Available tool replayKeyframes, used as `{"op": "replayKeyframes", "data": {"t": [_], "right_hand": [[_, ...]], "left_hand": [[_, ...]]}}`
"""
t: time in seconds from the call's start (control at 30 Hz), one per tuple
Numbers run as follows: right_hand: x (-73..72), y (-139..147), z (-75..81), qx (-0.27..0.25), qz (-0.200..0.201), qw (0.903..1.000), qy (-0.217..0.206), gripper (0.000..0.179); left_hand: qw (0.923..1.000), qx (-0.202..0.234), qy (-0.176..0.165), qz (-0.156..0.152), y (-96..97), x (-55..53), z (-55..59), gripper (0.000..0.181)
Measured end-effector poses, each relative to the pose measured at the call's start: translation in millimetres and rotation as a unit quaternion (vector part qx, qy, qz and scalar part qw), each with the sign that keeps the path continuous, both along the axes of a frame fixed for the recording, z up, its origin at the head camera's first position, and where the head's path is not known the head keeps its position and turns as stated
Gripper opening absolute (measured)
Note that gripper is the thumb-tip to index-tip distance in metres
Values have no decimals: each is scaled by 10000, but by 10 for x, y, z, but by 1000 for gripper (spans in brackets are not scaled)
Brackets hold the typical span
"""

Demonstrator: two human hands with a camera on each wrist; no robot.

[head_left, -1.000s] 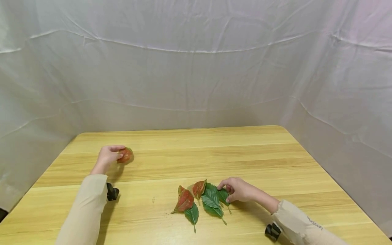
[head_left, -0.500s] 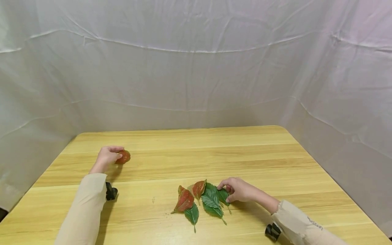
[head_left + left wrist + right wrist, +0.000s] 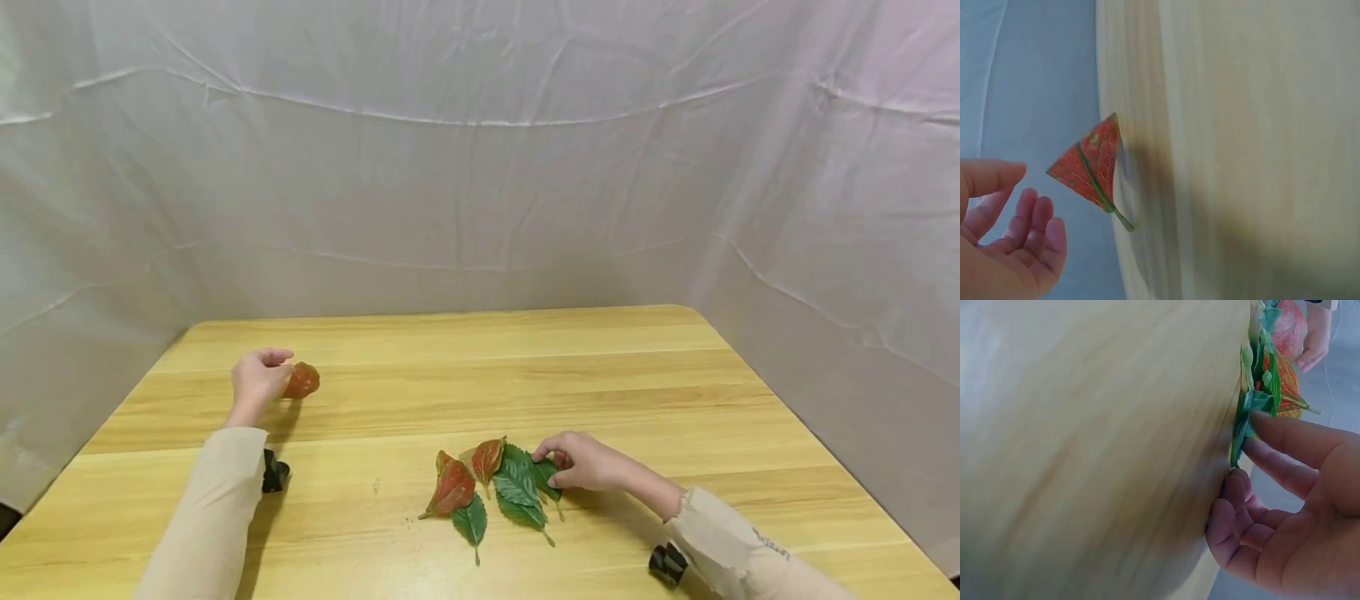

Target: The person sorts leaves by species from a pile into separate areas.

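A red leaf [image 3: 1094, 164] with a green midrib is beside my left hand [image 3: 258, 385], over the far left of the table; its stem points down to the wood. In the left wrist view a gap shows between the leaf and the loosely bent fingers [image 3: 1004, 175]. My right hand [image 3: 588, 462] pinches a dark green leaf [image 3: 550, 477] between thumb and index finger, low over the wood. The other fingers curl against the tabletop in the right wrist view. Against that leaf lie more green leaves [image 3: 516, 482] with serrated edges, partly overlapping.
Left of the green leaves lie red leaves [image 3: 453, 490] and a small red one [image 3: 487, 458]. A single green leaf [image 3: 470, 521] sits nearest the front. The wooden table [image 3: 637, 375] ends at a pale hanging sheet [image 3: 480, 192] behind and at both sides.
My left hand has let go of the red leaf and drawn slightly back to the left, its fingers now apart from it. The right thumb has shifted a little up along the green leaf.
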State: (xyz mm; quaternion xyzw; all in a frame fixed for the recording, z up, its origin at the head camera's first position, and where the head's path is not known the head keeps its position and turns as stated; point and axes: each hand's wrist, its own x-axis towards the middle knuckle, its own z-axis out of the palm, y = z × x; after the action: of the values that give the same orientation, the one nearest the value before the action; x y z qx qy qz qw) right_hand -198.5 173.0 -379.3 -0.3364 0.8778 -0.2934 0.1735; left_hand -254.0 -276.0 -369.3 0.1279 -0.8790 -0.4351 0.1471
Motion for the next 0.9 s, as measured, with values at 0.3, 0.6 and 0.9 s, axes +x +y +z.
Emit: {"op": "replayKeyframes", "data": {"t": [0.3, 0.6, 0.9], "right_hand": [[-9, -15, 24, 40, -24, 10000, 9, 31], [3, -28, 6, 126, -83, 9999, -7, 34], [-2, -36, -3, 176, -71, 9998, 107, 35]], "left_hand": [[9990, -133, 357, -224, 134, 6, 38, 25], [9963, 134, 228, -816, 297, 49, 58, 26], [9939, -111, 328, -1050, 464, 109, 128, 25]]}}
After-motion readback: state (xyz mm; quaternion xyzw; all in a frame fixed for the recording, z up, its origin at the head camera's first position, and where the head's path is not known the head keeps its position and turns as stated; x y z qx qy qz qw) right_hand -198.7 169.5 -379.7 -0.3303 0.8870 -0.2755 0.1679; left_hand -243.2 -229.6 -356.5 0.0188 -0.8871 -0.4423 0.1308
